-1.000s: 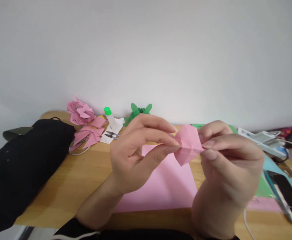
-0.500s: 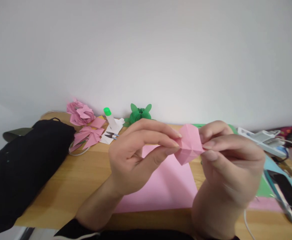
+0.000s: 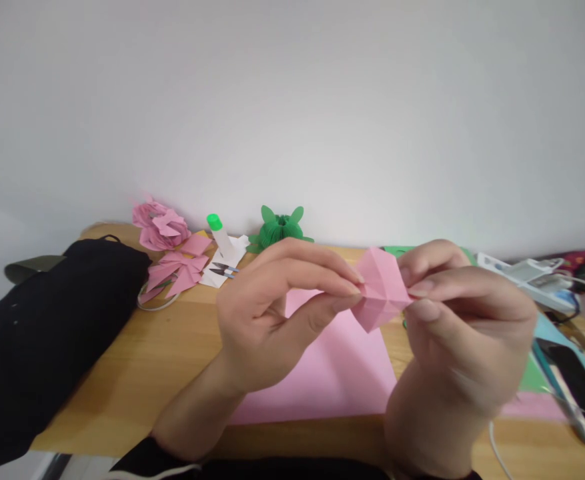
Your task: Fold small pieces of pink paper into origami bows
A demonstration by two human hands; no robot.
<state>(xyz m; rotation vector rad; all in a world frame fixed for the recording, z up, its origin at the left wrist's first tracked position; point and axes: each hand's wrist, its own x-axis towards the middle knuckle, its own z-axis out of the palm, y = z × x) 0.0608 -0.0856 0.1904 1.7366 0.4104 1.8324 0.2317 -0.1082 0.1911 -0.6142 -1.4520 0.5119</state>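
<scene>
Between my two hands a small folded pink paper piece (image 3: 383, 287) is held up in the air, with creases across its face. My left hand (image 3: 282, 313) pinches its left edge between thumb and fingers. At its right corner, the thumb and fingertips of my right hand (image 3: 465, 320) are closed on the same piece. Below them a flat pink sheet (image 3: 342, 373) lies on the wooden table (image 3: 137, 373), partly covered by my left hand and wrist.
Along the wall stand pink paper flowers (image 3: 159, 225), a glue stick (image 3: 219, 237), small scissors (image 3: 222, 270) and a green paper figure (image 3: 279, 230). A black bag (image 3: 52, 333) lies left. At right are a power strip (image 3: 527, 283) and a phone (image 3: 577, 387).
My right hand has shifted very slightly to the right, and the folded paper piece has moved a little with it. Both pinches stay as they were.
</scene>
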